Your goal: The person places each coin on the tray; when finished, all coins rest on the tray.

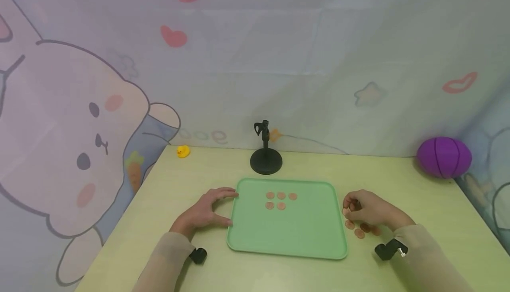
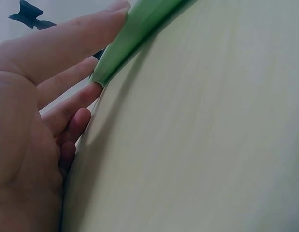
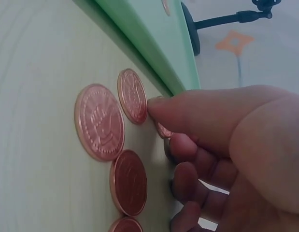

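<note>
Several copper-coloured coins point(image 1: 281, 195) lie in two rows on a light green tray point(image 1: 287, 239), three in the far row and two in the nearer one. My left hand point(image 1: 204, 209) touches the tray's left edge, thumb and fingers spread along the rim point(image 2: 139, 29). Beside the tray's right edge, my right hand point(image 1: 367, 208) pinches a coin point(image 3: 163, 129) between thumb and fingers, which partly cover it. More loose coins point(image 1: 359, 233) lie on the table below that hand; a large one point(image 3: 99, 122) shows its embossed face in the right wrist view.
Behind the tray stands a black stand point(image 1: 266, 161) with a round base. A yellow toy duck point(image 1: 183, 151) sits at the table's back left corner, a purple ball point(image 1: 444, 157) at the back right. A printed cloth point(image 1: 255, 53) hangs behind the pale table point(image 1: 207, 274).
</note>
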Available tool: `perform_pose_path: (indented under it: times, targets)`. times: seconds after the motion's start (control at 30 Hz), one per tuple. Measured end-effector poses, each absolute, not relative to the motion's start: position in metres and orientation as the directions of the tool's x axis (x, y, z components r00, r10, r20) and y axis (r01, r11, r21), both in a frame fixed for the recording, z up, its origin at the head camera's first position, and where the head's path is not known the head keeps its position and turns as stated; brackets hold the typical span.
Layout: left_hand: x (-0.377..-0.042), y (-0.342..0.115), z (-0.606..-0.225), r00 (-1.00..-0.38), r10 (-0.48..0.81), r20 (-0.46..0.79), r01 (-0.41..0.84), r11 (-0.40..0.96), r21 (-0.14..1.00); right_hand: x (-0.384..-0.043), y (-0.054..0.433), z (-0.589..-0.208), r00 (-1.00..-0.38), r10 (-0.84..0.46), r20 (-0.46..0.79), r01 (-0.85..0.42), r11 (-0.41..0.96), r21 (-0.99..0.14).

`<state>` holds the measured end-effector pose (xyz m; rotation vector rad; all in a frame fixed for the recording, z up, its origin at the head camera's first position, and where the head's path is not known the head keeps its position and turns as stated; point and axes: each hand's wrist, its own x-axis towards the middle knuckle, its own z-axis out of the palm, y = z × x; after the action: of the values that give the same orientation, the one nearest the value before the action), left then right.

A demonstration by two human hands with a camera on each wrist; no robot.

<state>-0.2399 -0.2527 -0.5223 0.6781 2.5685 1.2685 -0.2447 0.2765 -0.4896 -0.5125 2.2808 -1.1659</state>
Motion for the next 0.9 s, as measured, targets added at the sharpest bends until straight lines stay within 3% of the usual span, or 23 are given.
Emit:
perform_pose_path:
  times: [0.33, 0.53, 0.73, 0.9]
  targets:
    - [-0.2405, -0.2523, -0.5243, -0.878, 0.478, 0.019, 0.304, 0.528, 0.793, -0.2388, 0.2691, -0.4850, -0.817, -0.485, -0.312, -0.052, 0.601, -0.797]
    - [-0.2414, -0.2526, -0.5239, -0.878, 0.479, 0.022, 0.305, 0.522, 0.797, -0.2401, 0.2696, -0.4839, -0.826, -0.493, -0.275, -0.109, 0.617, -0.779]
    - [-0.2416, -0.2530, -0.5241, -0.876, 0.482, 0.022, 0.310, 0.526, 0.792, -0.2430, 0.2723, -0.4847, -0.847, -0.502, -0.175, -0.243, 0.659, -0.712]
    - [-0.2422, -0.2526, -0.5241, -0.874, 0.485, 0.015, 0.309, 0.532, 0.789, -0.2430, 0.2736, -0.4844, -0.860, -0.491, -0.141, -0.252, 0.649, -0.718]
